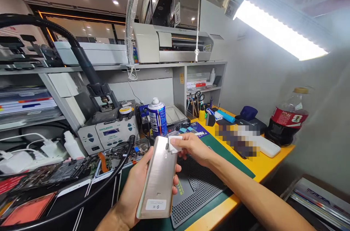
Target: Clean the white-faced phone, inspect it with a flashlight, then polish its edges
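A gold smartphone (159,176) is held upright and slightly tilted, its back facing me, with a white label near the bottom. My left hand (134,184) wraps round it from the left, fingertips showing along the right edge. Between the thumb and fingers of my right hand (194,146) is a small white wipe (175,144). The wipe lies against the phone's upper right corner, beside the dark camera lenses. Just behind the phone stands a blue and white spray can (158,118). Under my hands is a grey perforated mat (203,187).
A soldering station (106,134) stands behind at the left, with phone parts and a thick black hose (104,183) in front. A cola bottle (287,118) and a white power bank (266,145) are on the yellow tabletop (276,167). A bright lamp (279,28) hangs overhead.
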Motion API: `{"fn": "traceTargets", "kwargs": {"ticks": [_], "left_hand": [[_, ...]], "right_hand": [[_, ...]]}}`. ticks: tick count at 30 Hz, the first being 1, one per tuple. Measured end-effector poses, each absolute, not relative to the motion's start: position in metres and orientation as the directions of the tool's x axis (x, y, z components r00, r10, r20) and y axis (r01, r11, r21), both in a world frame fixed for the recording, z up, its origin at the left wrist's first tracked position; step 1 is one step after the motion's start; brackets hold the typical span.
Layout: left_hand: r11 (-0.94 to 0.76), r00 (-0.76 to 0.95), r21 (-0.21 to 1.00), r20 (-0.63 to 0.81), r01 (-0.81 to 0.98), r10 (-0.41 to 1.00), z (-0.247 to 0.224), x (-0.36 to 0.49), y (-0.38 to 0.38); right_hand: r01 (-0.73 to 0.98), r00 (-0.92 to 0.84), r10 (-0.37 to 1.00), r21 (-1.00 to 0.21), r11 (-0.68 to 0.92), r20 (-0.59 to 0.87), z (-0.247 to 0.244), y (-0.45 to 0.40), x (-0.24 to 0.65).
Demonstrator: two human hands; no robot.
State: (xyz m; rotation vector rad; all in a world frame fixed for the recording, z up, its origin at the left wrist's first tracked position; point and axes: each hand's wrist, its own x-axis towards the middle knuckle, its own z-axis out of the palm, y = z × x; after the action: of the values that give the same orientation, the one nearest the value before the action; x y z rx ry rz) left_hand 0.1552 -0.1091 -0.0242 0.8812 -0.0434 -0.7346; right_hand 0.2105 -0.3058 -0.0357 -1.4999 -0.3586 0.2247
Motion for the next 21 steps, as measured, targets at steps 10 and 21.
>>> {"fn": "traceTargets", "kwargs": {"ticks": [10,21], "left_hand": [[0.301,0.75,0.783,-0.294,0.545,-0.593,-0.035,0.152,-0.113],[0.232,0.824,0.88,-0.255,0.415,-0.506,-0.036,0.149,-0.117]], "right_hand": [[0.159,0.914,0.382,-0.987,-0.025,0.138,-0.04,-0.294,0.204],[0.086,0.934,0.357,-0.986,-0.144,0.029,-0.033,-0.279,0.196]]}}
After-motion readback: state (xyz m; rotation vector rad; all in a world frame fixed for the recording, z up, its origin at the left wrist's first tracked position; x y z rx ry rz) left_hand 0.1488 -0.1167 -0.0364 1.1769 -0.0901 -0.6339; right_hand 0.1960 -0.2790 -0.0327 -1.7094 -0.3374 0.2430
